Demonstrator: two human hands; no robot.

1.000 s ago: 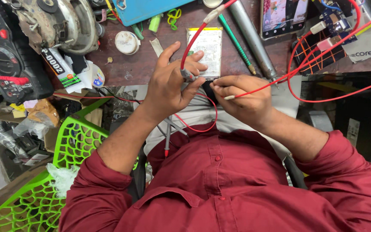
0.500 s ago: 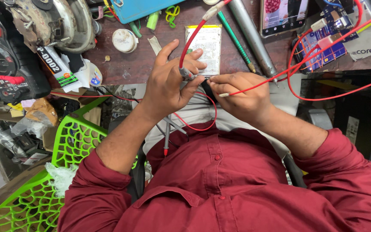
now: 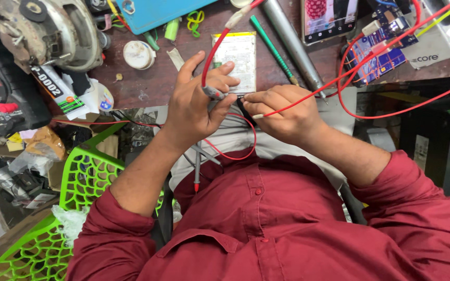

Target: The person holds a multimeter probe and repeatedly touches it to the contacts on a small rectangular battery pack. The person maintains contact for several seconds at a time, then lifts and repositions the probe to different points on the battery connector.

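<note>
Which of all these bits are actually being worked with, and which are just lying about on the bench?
In use:
left hand pinching a red wire
right hand holding another red lead
flat battery pack just beyond the fingers

Lying about:
phone
green screwdriver
metal tube
small round tin
blue circuit board

Even, bright diffuse light, no hard shadows; slight glare on phone screen; centre sharp, wide-angle stretch at edges, lower-left corner dimmer

Left hand fingers slightly more curled.
</note>
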